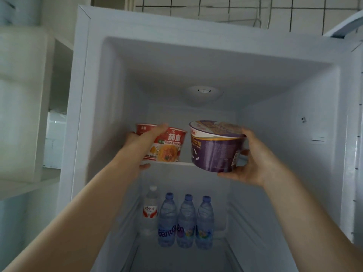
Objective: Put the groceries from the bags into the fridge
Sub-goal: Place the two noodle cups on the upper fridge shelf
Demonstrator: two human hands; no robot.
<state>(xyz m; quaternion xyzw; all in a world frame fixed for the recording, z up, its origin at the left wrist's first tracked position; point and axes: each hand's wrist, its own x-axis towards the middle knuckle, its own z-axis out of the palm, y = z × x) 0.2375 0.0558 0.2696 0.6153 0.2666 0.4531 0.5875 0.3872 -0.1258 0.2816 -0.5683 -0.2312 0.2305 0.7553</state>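
Groceries in hand are two instant-noodle bowls, both at the upper shelf (176, 163) of the open fridge (196, 55), in the middle of the frame. At centre left, the red noodle bowl (170, 146) shows white characters and a picture of noodles on its side; its base sits on the shelf near the front edge. The left hand (141, 143) grips it, fingers curled over the rim and the thumb below at the shelf edge. Behind that hand a second red cup (144, 128) shows only in part, further back on the same shelf.

Just right of centre, the purple noodle bowl (215, 148) is wider, with a pale lid printed in purple and yellow and a small label low on its right side. It is tilted, its lid leaning toward the back of the fridge, and its base hangs past the front edge of the shelf. The right hand (253, 161) holds it, fingers wrapped over the right side and the thumb under the base. The two bowls stand just beside each other with a narrow gap between.

In the lower middle of the frame, on a lower level, four water bottles stand upright in a row: a clear bottle (150, 210) with a red and white label on the left, then three blue bottles (185, 222) close together. A round white fitting (203, 93) sits on the fridge ceiling above the shelf. White shelving (25, 95) fills the left edge, and tiled wall (255, 10) runs along the top.
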